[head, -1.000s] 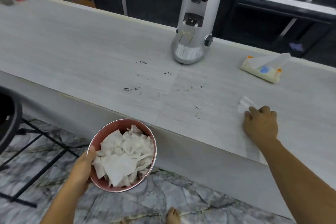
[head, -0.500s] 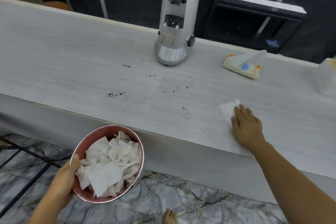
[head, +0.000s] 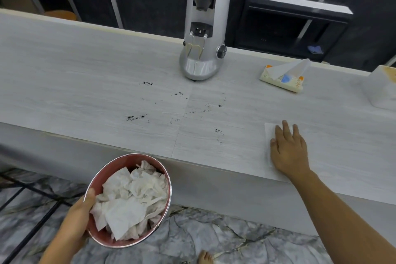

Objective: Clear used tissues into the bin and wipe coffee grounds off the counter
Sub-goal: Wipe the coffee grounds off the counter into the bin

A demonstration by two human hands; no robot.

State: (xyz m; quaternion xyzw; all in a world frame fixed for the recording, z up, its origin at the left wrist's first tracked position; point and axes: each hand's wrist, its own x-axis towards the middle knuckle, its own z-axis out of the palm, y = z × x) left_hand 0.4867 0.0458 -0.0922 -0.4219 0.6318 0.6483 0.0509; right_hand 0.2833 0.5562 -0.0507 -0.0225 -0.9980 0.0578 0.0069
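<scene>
Low in the frame, the left hand (head: 75,218) clamps the rim of a round pink bin (head: 102,182) heaped with crumpled used tissues (head: 130,199), so that clearing looks done. At right centre, the right hand (head: 288,152) presses flat, fingers spread, on a thin white tissue (head: 269,133) on the pale, wood-grained worktop (head: 64,83). Gritty black coffee grounds (head: 136,117) at centre, below the shiny grinder (head: 205,25), remain unwiped.
</scene>
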